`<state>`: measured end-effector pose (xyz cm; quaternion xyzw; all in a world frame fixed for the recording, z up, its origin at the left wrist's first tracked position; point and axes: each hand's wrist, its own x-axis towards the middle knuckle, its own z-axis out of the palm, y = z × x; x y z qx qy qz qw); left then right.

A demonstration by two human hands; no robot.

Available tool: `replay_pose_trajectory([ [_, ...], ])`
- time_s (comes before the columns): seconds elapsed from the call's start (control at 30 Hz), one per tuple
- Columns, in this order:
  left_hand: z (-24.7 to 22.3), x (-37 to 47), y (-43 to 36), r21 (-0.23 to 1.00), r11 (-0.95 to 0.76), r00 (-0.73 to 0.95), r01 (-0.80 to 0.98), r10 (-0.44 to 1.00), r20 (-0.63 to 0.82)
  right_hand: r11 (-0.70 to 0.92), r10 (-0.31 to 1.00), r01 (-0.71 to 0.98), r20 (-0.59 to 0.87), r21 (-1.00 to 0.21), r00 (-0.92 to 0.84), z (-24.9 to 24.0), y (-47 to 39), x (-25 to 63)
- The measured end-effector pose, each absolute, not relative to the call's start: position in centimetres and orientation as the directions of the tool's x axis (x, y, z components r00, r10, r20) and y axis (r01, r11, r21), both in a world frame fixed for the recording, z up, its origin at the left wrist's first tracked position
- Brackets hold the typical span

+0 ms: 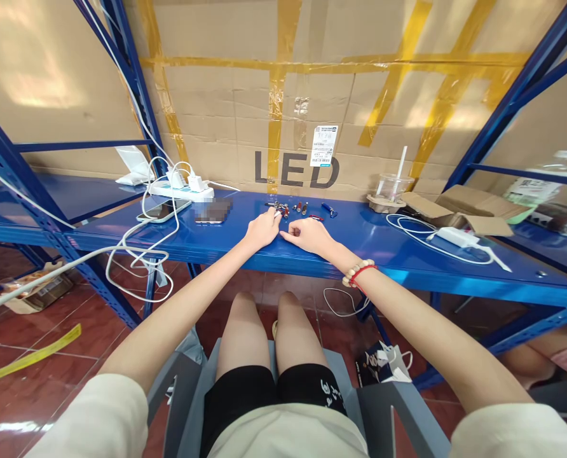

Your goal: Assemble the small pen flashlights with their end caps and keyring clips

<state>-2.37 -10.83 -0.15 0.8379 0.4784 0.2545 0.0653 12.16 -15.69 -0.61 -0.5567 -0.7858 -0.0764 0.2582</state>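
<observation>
On the blue metal shelf (pixel 217 245), my left hand (pixel 263 229) has its fingers closed round a small whitish piece near the fingertips. My right hand (pixel 308 235) rests just to its right, fingers curled, and whatever it may hold is hidden. Behind both hands lie several small metal and red items (pixel 283 208), too small to name. Close by are two small red-brown pieces (pixel 301 208), a blue item with a metal clasp (pixel 330 209) and a red item (pixel 316 218) just behind my right hand.
A white power strip (pixel 181 190) with looping cables and a phone (pixel 163 210) are at the left. A lidded cup with a straw (pixel 392 188), an open cardboard box (pixel 459 207) and a white adapter (pixel 457 237) stand right. A large taped carton (pixel 207 114) rises behind.
</observation>
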Motion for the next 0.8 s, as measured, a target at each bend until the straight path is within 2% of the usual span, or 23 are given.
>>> replay_pose_trajectory([
  [0.13,-0.2,-2.3,-10.7,0.36,-0.536,0.418,0.764,0.836,0.357,0.313,0.849,0.923,0.502,-0.224,-0.166,-0.7,-14.6,12.9],
  [0.3,-0.2,-2.3,-10.5,0.349,-0.555,0.438,0.755,0.823,0.361,0.369,0.849,0.81,0.519,-0.455,-0.095,-0.9,-13.0,14.1],
  [0.4,-0.2,-2.3,-10.5,0.338,-0.563,0.448,0.754,0.817,0.363,0.35,0.853,0.76,0.521,-0.548,-0.018,-1.4,-12.0,14.7],
  [0.47,-0.2,-2.3,-10.5,0.336,-0.565,0.446,0.754,0.815,0.37,0.361,0.843,0.748,0.538,-0.558,-0.006,-1.8,-11.6,14.8],
  [0.63,-0.3,-2.4,-10.4,0.322,-0.619,0.479,0.716,0.772,0.419,0.424,0.775,0.762,0.631,-0.489,-0.026,-2.0,-11.9,14.7],
  [0.8,-0.4,-2.5,-10.3,0.274,-0.678,0.535,0.682,0.718,0.444,0.536,0.766,0.621,0.639,-0.572,-0.071,-1.6,-12.3,14.8],
])
